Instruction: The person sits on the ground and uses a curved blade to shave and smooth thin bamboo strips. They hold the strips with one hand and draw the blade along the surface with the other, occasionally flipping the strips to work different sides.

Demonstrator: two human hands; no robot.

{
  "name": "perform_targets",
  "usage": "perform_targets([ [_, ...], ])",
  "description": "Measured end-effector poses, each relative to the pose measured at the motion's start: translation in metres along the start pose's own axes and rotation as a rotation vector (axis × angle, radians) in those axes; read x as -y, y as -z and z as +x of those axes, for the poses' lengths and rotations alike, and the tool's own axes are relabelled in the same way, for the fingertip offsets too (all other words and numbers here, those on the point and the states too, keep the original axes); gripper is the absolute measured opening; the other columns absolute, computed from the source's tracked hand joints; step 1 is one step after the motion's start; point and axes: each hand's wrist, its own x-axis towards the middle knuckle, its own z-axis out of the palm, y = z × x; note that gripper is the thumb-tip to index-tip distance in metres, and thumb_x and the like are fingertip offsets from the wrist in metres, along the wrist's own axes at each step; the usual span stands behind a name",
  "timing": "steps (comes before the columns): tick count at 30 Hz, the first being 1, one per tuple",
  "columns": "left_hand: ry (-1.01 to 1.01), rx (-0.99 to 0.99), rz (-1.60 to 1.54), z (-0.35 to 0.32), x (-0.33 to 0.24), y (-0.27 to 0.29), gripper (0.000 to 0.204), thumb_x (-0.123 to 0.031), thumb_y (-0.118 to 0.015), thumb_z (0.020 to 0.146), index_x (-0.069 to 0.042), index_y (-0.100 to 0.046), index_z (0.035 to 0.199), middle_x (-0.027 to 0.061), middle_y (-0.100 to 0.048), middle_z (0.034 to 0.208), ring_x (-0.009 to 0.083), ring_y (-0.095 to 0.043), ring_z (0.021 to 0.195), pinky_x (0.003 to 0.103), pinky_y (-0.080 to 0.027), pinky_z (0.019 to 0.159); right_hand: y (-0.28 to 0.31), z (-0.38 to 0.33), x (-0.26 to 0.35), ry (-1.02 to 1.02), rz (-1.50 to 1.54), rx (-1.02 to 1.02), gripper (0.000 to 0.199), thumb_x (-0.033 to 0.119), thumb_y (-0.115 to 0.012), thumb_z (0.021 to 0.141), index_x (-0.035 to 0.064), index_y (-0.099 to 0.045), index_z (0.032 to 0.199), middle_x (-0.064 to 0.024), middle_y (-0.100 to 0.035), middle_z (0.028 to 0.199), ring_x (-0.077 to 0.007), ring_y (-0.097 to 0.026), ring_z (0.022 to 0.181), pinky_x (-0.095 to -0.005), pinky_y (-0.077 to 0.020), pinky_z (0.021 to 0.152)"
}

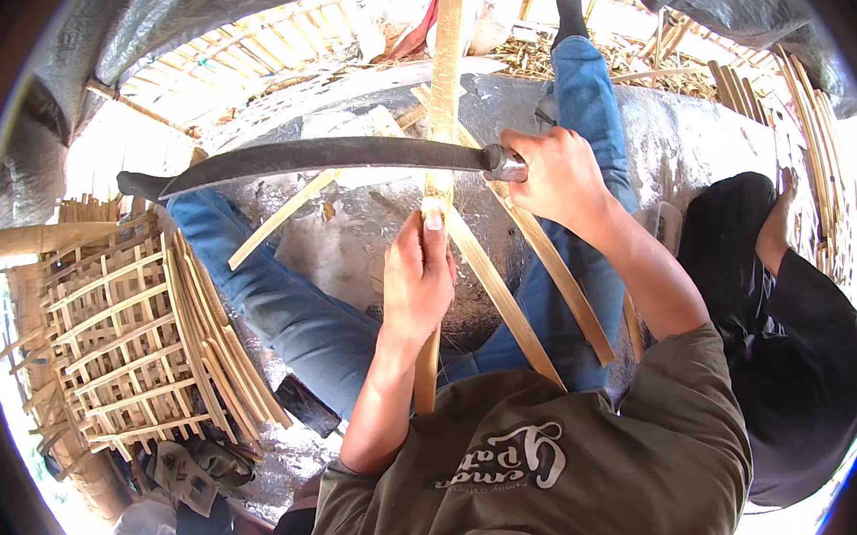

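Fingers (419, 268) of the left hand (418, 287) are closing around the pale split bamboo strip (446, 92), steadying it, while the right hand (554, 174) is gripping the long dark curved knife (326, 157) tightly, its blade lying across the strip.

One long curved knife (326, 157) here, two hands on the job, three loose bamboo strips (508, 302) right under that knife, and one stack of woven bamboo lattices (122, 342) left of it.

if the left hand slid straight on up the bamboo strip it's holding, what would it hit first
Probably the long dark blade, which crosses the bamboo strip just above the left hand; the right hand holds its handle. Depth is hard to judge.
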Motion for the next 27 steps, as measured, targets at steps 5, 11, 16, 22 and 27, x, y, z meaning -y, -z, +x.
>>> perform_targets([
  [5,-0.015,0.059,-0.052,0.001,-0.004,0.01,0.034,-0.032,-0.037,0.111,-0.006,-0.049,0.092,-0.002,-0.044,0.054,0.0058,-0.04,0.04,0.024,-0.035,0.038,0.008,0.009,0.001,0.058,-0.063,-0.046,0.022,0.016,-0.069,0.067,0.0107,-0.065,0.088,-0.0141,-0.063,0.062,-0.0357,-0.069,0.062,-0.0456,-0.0576,0.06],
  [11,0.048,0.121,-0.196,-0.01,-0.017,0.02,0.032,-0.027,-0.039,0.11,-0.003,-0.052,0.094,-0.0011,-0.046,0.054,0.0062,-0.044,0.044,0.026,-0.036,0.041,0.009,0.022,-0.012,0.077,-0.074,-0.188,0.022,0.016,-0.07,0.066,0.0126,-0.064,0.088,-0.0122,-0.062,0.06,-0.034,-0.068,0.06,-0.0455,-0.0568,0.057],
  [16,0.076,0.117,-0.171,-0.01,-0.015,0.027,0.029,-0.023,-0.04,0.11,-0.001,-0.054,0.096,-0.0006,-0.047,0.054,0.0067,-0.047,0.045,0.027,-0.038,0.044,0.016,0.036,-0.008,0.035,-0.126,-0.072,0.025,0.009,-0.066,0.063,0.0106,-0.065,0.088,-0.0117,-0.066,0.07,-0.0354,-0.067,0.067,-0.0453,-0.0537,0.061],
  [22,0.067,0.115,-0.244,-0.008,-0.021,0.034,0.031,-0.026,-0.039,0.111,-0.001,-0.053,0.099,-0.0006,-0.048,0.054,0.0063,-0.045,0.043,0.026,-0.036,0.041,0.015,0.054,-0.009,0.143,-0.066,-0.201,0.024,0.009,-0.066,0.062,0.0112,-0.062,0.086,-0.0103,-0.065,0.069,-0.0343,-0.065,0.064,-0.0446,-0.0514,0.058],
  [27,0.049,0.102,-0.247,-0.007,-0.023,0.04,0.032,-0.028,-0.038,0.111,-0.002,-0.051,0.097,-0.0009,-0.048,0.054,0.0061,-0.045,0.043,0.026,-0.036,0.04,0.016,0.064,-0.004,0.174,-0.076,-0.223,0.023,0.009,-0.067,0.061,0.0108,-0.06,0.083,-0.0084,-0.064,0.069,-0.033,-0.064,0.063,-0.0431,-0.0502,0.056],
])
